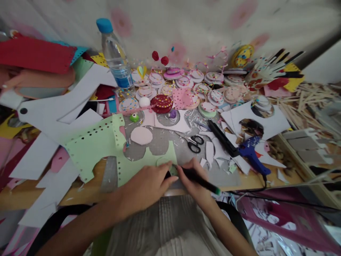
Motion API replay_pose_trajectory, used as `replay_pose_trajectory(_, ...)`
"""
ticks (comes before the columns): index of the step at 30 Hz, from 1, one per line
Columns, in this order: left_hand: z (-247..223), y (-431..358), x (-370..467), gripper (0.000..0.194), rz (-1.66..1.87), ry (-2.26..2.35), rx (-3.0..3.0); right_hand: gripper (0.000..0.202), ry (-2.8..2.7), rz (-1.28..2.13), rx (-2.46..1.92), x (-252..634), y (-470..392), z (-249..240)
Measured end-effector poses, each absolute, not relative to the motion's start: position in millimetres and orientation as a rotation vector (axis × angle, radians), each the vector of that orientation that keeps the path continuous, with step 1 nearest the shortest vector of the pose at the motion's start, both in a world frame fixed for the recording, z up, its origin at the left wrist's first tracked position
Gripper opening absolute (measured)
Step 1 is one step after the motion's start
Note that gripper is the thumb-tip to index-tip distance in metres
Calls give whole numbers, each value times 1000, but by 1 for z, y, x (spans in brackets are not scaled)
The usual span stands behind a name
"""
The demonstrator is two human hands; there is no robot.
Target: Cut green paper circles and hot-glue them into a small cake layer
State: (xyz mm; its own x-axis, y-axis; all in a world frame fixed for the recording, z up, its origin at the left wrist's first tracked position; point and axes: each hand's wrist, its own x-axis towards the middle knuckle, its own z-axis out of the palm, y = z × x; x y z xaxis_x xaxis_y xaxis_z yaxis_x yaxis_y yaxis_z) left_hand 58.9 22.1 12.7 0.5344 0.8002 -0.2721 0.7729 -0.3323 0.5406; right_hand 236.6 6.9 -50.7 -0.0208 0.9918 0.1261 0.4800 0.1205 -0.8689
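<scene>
My right hand (195, 179) is closed round a black pen with a green end (204, 182), its tip side down at the light green sheet (135, 166) near the table's front edge. Pressed on that sheet is my left hand (149, 181), fingers together, over a dark object (167, 174) that is mostly hidden. A faint round outline shows beside its fingertips. Black-handled scissors (195, 143) lie just behind the hands, and a pale pink disc (141, 135) rests behind the sheet. Another green sheet (93, 142) with punched holes lies to the left.
Decorated round pieces (161, 103) crowd the back beside a water bottle (117, 58). A blue glue gun (253, 153), a long black tool (222, 137) and white scraps lie right. White card (64, 96) covers the left. A cup of sticks (259, 74) stands back right.
</scene>
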Motion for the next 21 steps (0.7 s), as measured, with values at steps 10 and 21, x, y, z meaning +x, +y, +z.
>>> replay_pose_trajectory(10,44,78,73,57,-387,1165,1995,18,-1767,544,-1374,230,-18,-68)
replay_pose_trajectory(21,42,102,88,51,-501,1036,1702,19,-1817,345,-1268,216,-37,-79)
